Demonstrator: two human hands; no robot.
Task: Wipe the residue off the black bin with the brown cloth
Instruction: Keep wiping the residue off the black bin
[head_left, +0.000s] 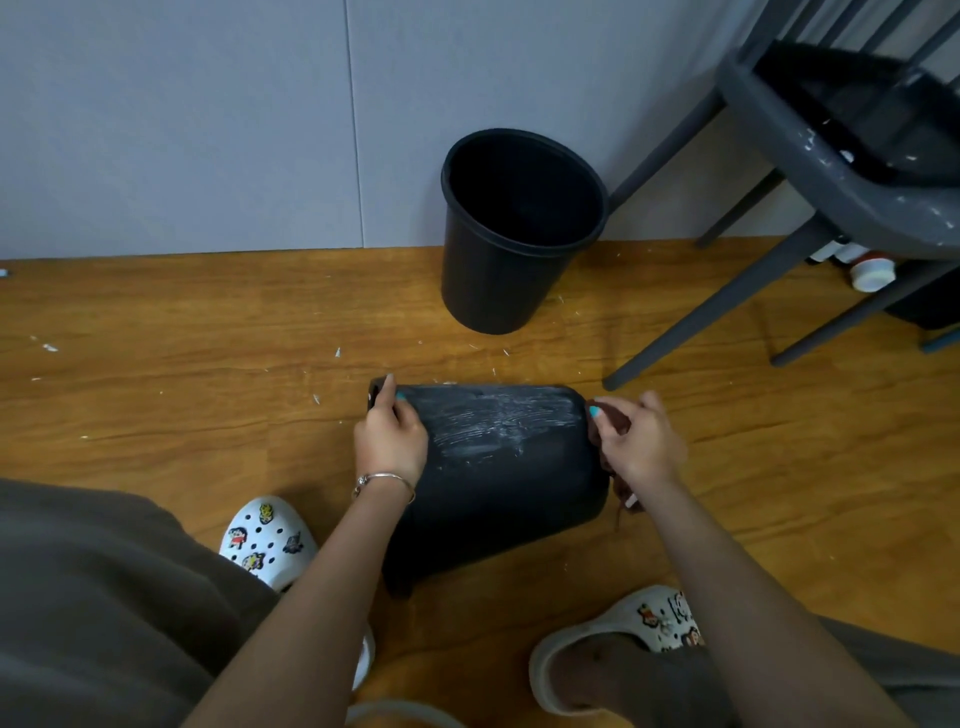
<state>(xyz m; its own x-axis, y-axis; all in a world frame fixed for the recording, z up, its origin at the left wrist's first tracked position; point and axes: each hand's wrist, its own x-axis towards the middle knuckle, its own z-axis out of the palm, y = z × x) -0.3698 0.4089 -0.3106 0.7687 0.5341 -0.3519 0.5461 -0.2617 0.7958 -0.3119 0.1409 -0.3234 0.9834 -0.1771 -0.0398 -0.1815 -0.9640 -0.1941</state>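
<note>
A: While the black bin (498, 467) is lying on its side on the wooden floor (182, 405), how is it being held?

B: It is gripped at its left end by the left hand (390, 435). The fingers are curled over the rim, the thumb is laid along the near wall, and the wrist, ringed by a thin bracelet (384, 482), is bent slightly upward from a forearm stretched in from the lower left.

A: And the other grip?

B: The brown cloth (615, 457) is bunched in the right hand (641, 439), whose fingers are closed round it. It is pressed against the bin's right end, the base. The right forearm is extended from the lower right corner, with the knuckles turned up.

A: Is any residue to be seen?

B: A patch of white streaks (498, 421) is spread over the upper side of the wall, between the two hands.

A: What else is shown?

B: A second black bin (514, 234) is stood upright against the grey wall (208, 119), well apart from the first. A grey chair (810, 171), flecked with white, is placed to its right. Two white clogs (267, 540) with charms are planted just beside the lying bin, and small white flakes are scattered over the floor.
</note>
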